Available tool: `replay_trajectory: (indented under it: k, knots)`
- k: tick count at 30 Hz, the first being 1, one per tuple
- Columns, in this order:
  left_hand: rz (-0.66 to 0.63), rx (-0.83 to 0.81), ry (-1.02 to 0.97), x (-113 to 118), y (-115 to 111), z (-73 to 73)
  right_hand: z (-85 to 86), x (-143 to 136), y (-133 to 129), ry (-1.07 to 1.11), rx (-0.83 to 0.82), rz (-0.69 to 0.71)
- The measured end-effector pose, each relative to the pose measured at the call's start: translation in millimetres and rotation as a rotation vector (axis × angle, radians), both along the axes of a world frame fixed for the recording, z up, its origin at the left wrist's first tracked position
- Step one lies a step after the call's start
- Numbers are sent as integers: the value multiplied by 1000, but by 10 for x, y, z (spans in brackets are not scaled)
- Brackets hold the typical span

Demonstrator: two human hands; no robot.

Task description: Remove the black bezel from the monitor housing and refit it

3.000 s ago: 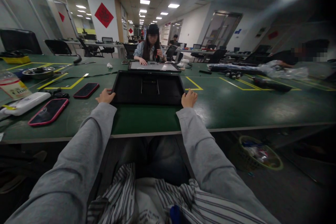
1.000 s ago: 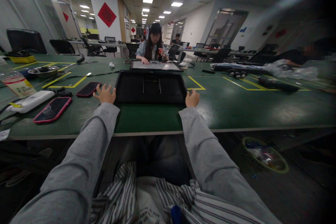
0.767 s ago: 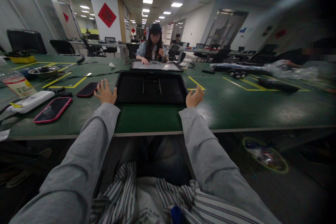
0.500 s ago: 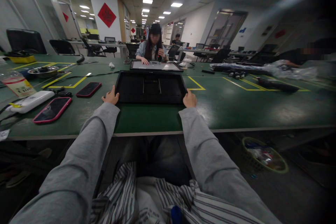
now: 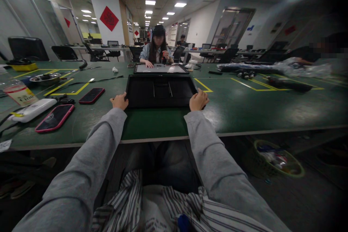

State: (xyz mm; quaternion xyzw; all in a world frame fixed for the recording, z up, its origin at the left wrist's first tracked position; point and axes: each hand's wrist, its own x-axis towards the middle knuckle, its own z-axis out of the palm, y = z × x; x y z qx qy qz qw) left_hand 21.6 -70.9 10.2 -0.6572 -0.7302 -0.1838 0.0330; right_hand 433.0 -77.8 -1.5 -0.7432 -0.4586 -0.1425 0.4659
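Note:
A wide black panel with a raised rim (image 5: 138, 92) lies on the green table (image 5: 154, 123) in front of me, two thin light strips near its middle. My left hand (image 5: 119, 102) grips its left edge. At the right edge, my right hand (image 5: 199, 100) is closed round the side near the front corner. Just beyond stands a second framed panel with a pale grey surface (image 5: 174, 69), lying flat, and a person (image 5: 156, 49) across the table rests one hand on it. A small tool is in the person's other hand.
Two phones (image 5: 54, 117) (image 5: 91, 95), a white power strip (image 5: 34, 110), a bottle (image 5: 20, 93) and a metal bowl (image 5: 45, 78) are on the left. Plastic-wrapped parts (image 5: 250, 67) lie at the right. Below the table edge is a basket (image 5: 277, 159).
The black panel has shifted slightly to the right, with both hands on it. My right hand now wraps further round its edge.

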Motion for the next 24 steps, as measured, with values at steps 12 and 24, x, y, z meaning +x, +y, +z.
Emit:
replay_trajectory:
  k: [12, 24]
  knots:
    - [-494, -61, -170, 2598, -197, -47, -82, 66, -30, 69, -74, -66]
    - [-435, -158, -494, 3377, -218, -139, -165, 196, 13, 151, -143, -6]
